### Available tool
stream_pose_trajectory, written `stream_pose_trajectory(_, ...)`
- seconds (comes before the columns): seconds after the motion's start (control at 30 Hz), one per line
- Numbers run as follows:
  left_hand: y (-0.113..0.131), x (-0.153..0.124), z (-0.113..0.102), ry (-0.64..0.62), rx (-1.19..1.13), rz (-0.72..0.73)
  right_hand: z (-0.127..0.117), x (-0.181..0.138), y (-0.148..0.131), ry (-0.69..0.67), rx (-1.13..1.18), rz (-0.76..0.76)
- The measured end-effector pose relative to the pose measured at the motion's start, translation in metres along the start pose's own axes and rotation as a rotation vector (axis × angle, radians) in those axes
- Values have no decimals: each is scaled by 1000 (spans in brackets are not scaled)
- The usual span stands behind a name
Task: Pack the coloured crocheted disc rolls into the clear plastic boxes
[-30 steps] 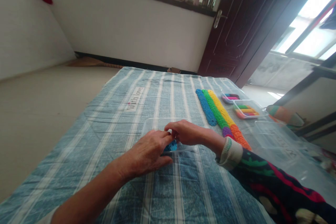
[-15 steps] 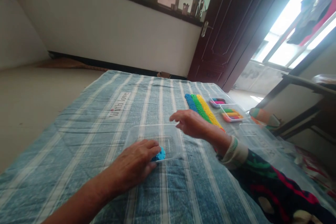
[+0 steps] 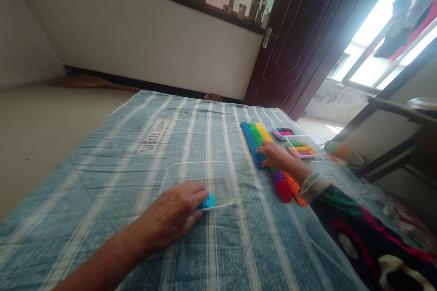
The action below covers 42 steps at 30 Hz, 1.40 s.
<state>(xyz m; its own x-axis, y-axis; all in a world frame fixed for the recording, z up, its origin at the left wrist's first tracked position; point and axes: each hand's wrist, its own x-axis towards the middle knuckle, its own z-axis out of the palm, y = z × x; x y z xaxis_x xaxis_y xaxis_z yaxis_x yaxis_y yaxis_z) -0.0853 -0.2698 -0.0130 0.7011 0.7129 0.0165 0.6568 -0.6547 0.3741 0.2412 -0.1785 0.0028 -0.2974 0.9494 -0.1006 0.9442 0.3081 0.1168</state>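
Note:
A clear plastic box (image 3: 229,186) sits on the striped cloth in front of me. Light blue notched plastic discs (image 3: 209,201) lie at its near side, partly covered by my left hand (image 3: 182,202), whose fingers are closed on them over the rim. To the right, my right hand (image 3: 274,154) reaches over rows of similar discs. Its thumb and forefinger are apart at the dark blue row (image 3: 251,143). Beyond it lie a green row (image 3: 256,132) and a yellow row (image 3: 262,132). A purple row with a red end disc (image 3: 284,191) and an orange row (image 3: 296,189) lie nearer me.
Two clear boxes hold coloured pieces: one box (image 3: 305,156) beside the rows and another box (image 3: 280,137) behind it. Further clear containers (image 3: 332,173) lie at the right. A striped cloth (image 3: 112,168) covers the table. A dark door (image 3: 290,32) stands beyond.
My right hand has moved right and slightly nearer me, from beside the box to the dark blue row. My left hand stays on the light blue discs.

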Motion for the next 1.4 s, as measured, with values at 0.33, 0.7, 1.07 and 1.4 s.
stream_pose_trajectory(0.33, -2, -1, 3, 45, 7, 32, 9, 7, 10, -4, 30, -1)
stream_pose_trajectory(0.7, -2, -1, 5, 43, 66, 39, 12, 17, 18, 1, 53, -28)
stream_pose_trajectory(1.07, -5, -1, 9, 76, 76, 67, 9, 19, 20, 11, 40, -101)
stream_pose_trajectory(1.4, -2, -1, 6, 63, 55, 69, -4, 9, 1, -47, -13, -208)
